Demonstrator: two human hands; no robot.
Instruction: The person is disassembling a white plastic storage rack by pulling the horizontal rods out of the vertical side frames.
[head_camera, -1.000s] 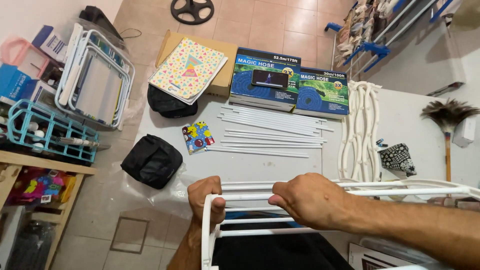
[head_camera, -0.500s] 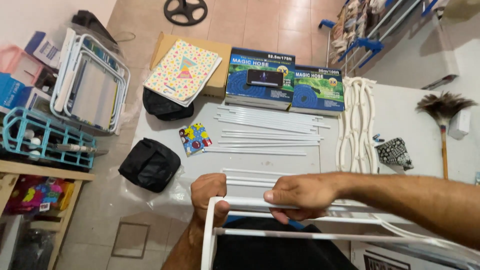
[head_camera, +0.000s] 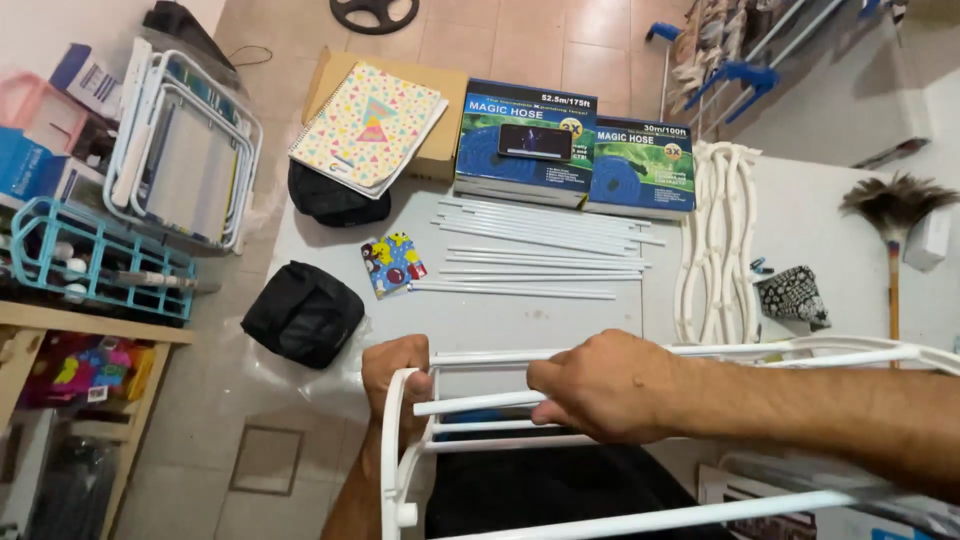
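Head view shows the left hand (head_camera: 397, 372) closed in a firm grip on the curved end piece of a white tube rack (head_camera: 480, 405), held just above the near edge of the counter (head_camera: 520, 320). The right hand (head_camera: 605, 385) wraps one crossbar. Thin, stiff tubes look light and smooth, best grasped near the joints.

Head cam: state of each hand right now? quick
Left hand: closed around the curved end piece of the white rack frame.
Right hand: closed on a white cross rod of that frame.
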